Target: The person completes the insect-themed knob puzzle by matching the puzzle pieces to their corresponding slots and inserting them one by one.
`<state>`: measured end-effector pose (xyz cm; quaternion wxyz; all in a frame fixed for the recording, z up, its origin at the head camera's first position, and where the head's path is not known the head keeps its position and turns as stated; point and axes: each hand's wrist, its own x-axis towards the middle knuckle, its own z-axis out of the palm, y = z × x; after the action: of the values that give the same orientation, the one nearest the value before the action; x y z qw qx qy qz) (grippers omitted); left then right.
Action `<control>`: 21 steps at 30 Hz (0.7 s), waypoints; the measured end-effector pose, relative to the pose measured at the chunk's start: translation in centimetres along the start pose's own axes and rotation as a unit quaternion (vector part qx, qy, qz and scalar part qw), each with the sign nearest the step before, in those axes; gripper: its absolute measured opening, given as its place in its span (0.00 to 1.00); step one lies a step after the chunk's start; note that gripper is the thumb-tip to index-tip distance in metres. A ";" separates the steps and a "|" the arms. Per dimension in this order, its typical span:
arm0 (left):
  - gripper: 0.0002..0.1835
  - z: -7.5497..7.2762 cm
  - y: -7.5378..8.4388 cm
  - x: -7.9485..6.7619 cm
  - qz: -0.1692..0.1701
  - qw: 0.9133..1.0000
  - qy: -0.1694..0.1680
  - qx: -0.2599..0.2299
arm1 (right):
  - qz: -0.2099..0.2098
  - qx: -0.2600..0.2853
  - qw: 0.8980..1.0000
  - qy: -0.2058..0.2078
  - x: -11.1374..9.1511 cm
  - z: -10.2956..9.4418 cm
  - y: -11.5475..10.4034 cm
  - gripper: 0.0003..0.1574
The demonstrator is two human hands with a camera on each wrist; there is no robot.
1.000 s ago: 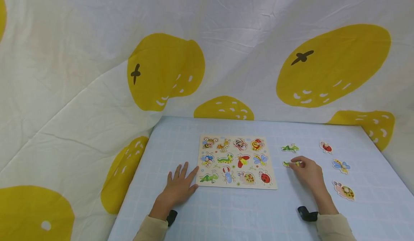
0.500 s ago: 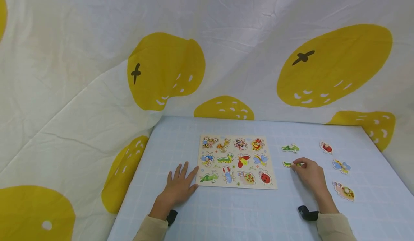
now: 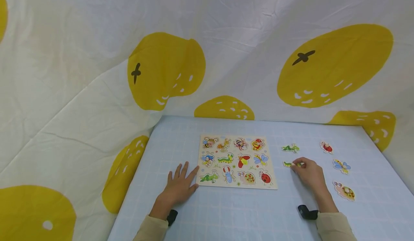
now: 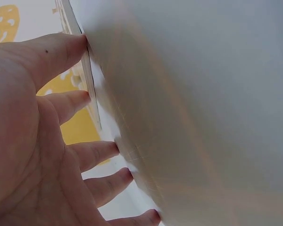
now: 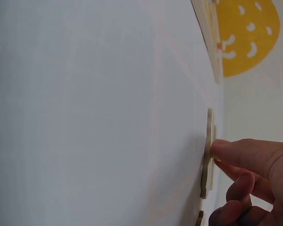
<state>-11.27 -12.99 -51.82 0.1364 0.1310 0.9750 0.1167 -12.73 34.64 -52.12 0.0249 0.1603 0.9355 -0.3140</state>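
The right hand (image 3: 309, 172), right of centre in the lower half of the head view, pinches the caterpillar piece (image 3: 286, 164) between thumb and fingers. I cannot tell whether the piece rests on the table (image 3: 226, 212) or stands just off it. The grasshopper piece (image 3: 290, 148) lies just above it in the frame. Farther right are the ladybug piece (image 3: 326, 147), the dragonfly piece (image 3: 341, 166) and the snail piece (image 3: 344, 191), set one below another and apart.

The left hand (image 3: 177, 187), at lower centre-left, is palm down with fingers spread and grips nothing. Its thumb and index finger meet the left edge of the puzzle board (image 3: 271, 182). The board lies flat at lower centre, showing three rows of four insect pictures. Behind the table hangs a white sheet (image 3: 239, 68) with large yellow fruit shapes.
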 end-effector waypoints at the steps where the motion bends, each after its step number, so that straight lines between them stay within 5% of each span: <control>1: 0.37 0.0 0.0 0.0 0.002 1.000 0.002 -0.001 | 0.000 0.000 1.000 0.000 0.0 0.0 0.0 0.18; 21: 0.36 -0.1 0.0 -0.1 0.003 1.000 0.003 -0.005 | -0.007 0.002 1.000 0.006 -0.1 0.4 -0.4 0.18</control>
<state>-11.16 -13.04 -51.72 0.1338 0.1332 0.9743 0.1225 -12.82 34.06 -52.15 0.0167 0.1559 0.9362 -0.3146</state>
